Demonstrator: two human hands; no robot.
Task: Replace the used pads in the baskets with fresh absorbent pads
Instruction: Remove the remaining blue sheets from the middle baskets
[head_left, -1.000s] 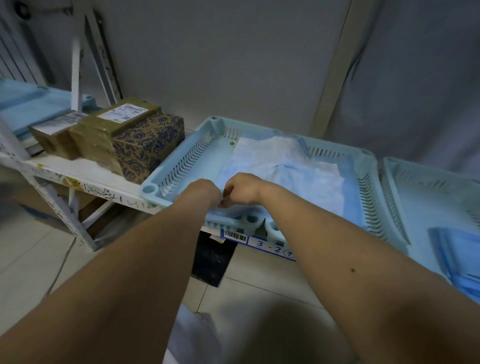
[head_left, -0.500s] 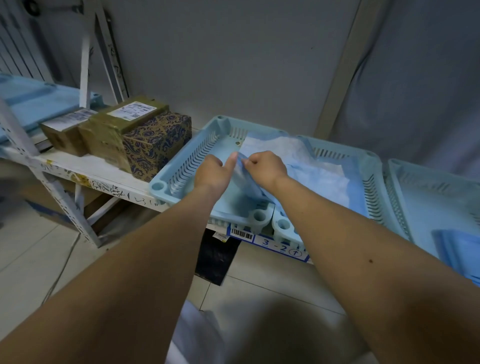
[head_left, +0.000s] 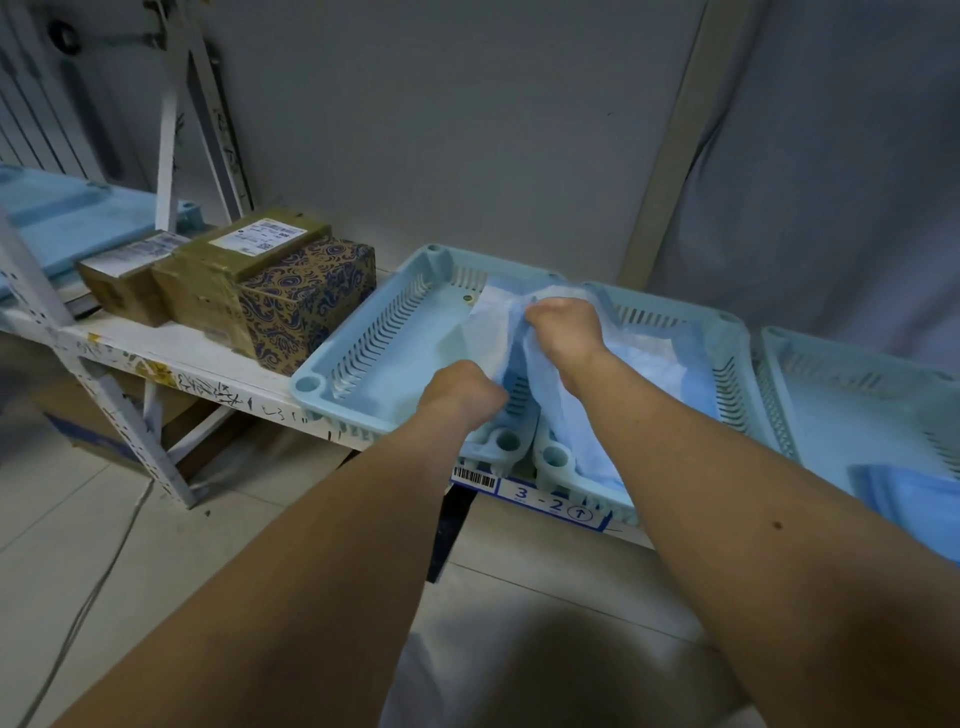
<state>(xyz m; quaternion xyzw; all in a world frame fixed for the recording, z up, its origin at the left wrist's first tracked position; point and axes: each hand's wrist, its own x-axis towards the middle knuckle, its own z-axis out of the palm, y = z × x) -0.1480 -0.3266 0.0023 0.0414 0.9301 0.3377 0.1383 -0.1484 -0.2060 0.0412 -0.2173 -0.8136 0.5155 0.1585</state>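
Head cam had us at the shelf (head_left: 171, 353), both fists bunched on one blue pad (head_left: 550, 384). Our left hand (head_left: 460, 392) gripped its near end over the left basket (head_left: 379, 364), our right hand (head_left: 563, 332) clutched it farther back, over the wall shared with the middle basket (head_left: 727, 374). Cardboard boxes (head_left: 270, 291) sat toward the shelf's left end.

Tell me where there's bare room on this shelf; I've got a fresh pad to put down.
Bare: the left basket's floor, between its slotted left wall and the pad both hands are gripping; also the far-right basket, behind its folded blue pad. Crowded: the boxes on the shelf's left, and the middle basket.
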